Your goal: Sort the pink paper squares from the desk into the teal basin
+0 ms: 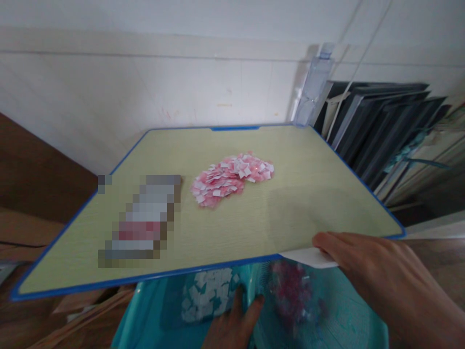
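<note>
My right hand [374, 261] is closed on a thin white sheet, perhaps paper [308, 256], at the front edge of the low table [225, 232]. Below that edge, my left hand [232, 322] reaches over the teal baskets with its fingers apart, near the rim between them. Small white pieces [209, 293] lie in the left basket [145, 310], just beyond the fingers. In the right basket [356, 305] sits a clear bag [294, 291] with red or pink contents. On the tabletop, a heap of small pink-and-white square pieces [232, 177] spreads near the middle.
A pixelated rectangular object [145, 213] lies on the table's left side. At the back right corner stands a clear plastic bottle [314, 87]. Several dark flat panels [385, 116] lean to the right. A white wall [218, 82] rises behind the table.
</note>
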The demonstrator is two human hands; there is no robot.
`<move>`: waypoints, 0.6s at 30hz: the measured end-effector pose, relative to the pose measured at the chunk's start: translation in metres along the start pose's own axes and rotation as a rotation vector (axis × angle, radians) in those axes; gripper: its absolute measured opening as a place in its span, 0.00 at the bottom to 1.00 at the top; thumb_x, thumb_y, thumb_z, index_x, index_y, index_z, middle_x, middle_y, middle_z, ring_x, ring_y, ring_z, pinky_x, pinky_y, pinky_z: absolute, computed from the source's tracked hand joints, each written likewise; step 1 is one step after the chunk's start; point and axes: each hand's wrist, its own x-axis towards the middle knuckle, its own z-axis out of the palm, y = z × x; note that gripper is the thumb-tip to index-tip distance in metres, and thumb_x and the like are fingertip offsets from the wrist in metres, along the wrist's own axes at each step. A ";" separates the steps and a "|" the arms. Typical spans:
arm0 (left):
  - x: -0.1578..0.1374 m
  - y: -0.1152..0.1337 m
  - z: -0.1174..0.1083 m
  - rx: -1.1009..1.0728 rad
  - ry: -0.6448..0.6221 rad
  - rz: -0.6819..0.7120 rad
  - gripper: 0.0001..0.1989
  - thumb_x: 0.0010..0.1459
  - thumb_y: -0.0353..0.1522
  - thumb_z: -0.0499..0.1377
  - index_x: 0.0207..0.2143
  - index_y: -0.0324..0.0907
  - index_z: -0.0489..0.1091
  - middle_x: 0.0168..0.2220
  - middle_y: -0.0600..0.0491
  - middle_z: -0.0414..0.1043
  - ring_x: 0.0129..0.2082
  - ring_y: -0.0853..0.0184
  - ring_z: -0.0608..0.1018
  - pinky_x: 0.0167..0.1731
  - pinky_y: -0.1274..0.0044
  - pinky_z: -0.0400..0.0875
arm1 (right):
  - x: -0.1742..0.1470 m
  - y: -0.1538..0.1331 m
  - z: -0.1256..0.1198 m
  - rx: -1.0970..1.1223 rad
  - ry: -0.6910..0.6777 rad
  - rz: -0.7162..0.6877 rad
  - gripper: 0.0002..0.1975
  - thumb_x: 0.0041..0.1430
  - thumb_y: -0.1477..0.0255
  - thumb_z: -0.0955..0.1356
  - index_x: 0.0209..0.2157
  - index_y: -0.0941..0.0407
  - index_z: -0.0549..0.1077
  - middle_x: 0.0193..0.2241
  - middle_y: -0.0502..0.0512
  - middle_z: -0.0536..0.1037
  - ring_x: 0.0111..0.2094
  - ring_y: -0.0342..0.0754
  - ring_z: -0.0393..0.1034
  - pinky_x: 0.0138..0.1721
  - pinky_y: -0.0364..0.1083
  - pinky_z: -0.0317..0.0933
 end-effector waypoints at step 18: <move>0.007 -0.006 0.007 0.044 -0.027 0.035 0.36 0.52 0.28 0.52 0.64 0.52 0.51 0.64 0.41 0.50 0.49 0.48 0.73 0.45 0.61 0.67 | 0.011 -0.043 -0.024 -0.020 0.206 -0.041 0.18 0.52 0.81 0.56 0.33 0.53 0.73 0.28 0.52 0.81 0.24 0.46 0.75 0.20 0.40 0.67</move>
